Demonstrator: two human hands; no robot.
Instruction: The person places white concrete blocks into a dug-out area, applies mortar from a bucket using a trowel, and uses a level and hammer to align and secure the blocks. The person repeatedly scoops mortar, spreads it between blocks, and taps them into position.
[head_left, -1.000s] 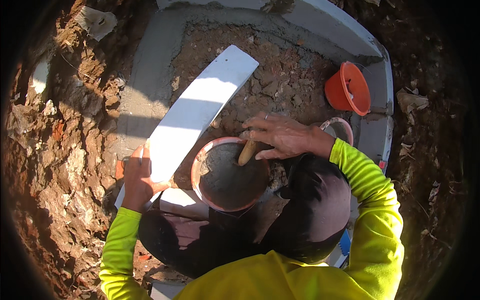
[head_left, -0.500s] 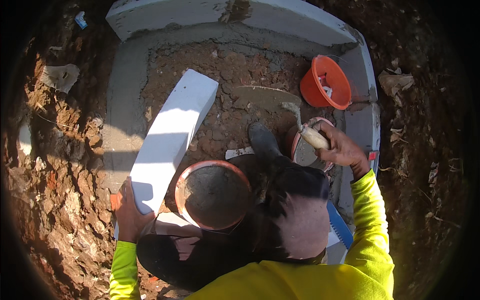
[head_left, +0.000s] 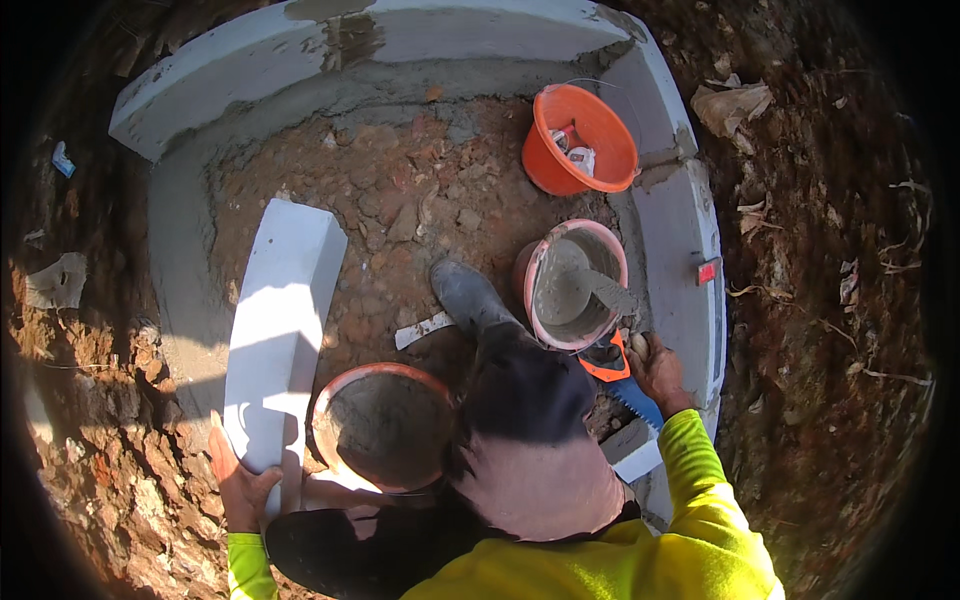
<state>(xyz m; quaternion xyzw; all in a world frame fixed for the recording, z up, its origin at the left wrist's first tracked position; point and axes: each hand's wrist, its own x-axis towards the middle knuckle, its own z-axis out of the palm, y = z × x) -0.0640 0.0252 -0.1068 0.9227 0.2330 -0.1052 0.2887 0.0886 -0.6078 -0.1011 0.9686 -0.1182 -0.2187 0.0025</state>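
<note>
A long white lightweight concrete block stands at the left, beside my left knee. My left hand grips its near end, thumb across the top and fingers along the outer side. My right hand is closed around the handle of a trowel, whose blade dips into a small mortar bucket. Wet grey mortar fills part of that bucket. Just below the hand, a handsaw with a blue blade and orange handle leans between my leg and the right wall.
A wider bucket of mortar sits between the block and my leg. An orange bucket holding small packets stands ahead. Low white block walls run along the far and right sides, with a mortar bed at the left. Rough earth surrounds them.
My right hand has lowered the trowel from above the soil into the small bucket. My left hand keeps its hold on the block. The whole view has shifted.
</note>
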